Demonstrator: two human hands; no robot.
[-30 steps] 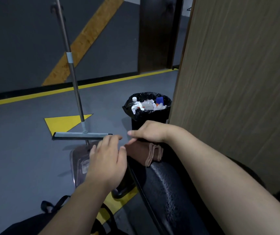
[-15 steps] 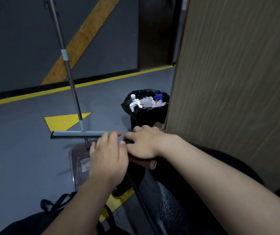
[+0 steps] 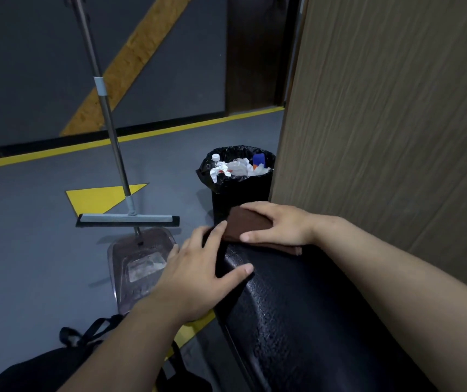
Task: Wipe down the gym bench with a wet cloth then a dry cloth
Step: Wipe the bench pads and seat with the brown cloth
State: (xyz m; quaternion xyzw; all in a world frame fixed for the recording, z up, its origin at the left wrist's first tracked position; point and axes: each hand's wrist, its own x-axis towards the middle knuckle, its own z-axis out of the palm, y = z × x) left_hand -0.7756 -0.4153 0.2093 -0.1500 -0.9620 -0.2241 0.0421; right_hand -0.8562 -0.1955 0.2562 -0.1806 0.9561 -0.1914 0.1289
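The left hand (image 3: 198, 274) lies flat, fingers spread, on the near edge of the black gym bench (image 3: 305, 315). Just beyond, the right hand (image 3: 279, 224) clamps a folded brown cloth (image 3: 247, 226) at the bench's far end. Past it, a lined bin (image 3: 238, 193) holds crumpled trash; a floor squeegee (image 3: 127, 219) stands left.

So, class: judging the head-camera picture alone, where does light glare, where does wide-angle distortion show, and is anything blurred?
Head view: dim, even light; soft sheen on the black bench pad below the brown cloth; the squeegee pole and wood panel lean from wide-angle distortion; both hands sharp, little blur.
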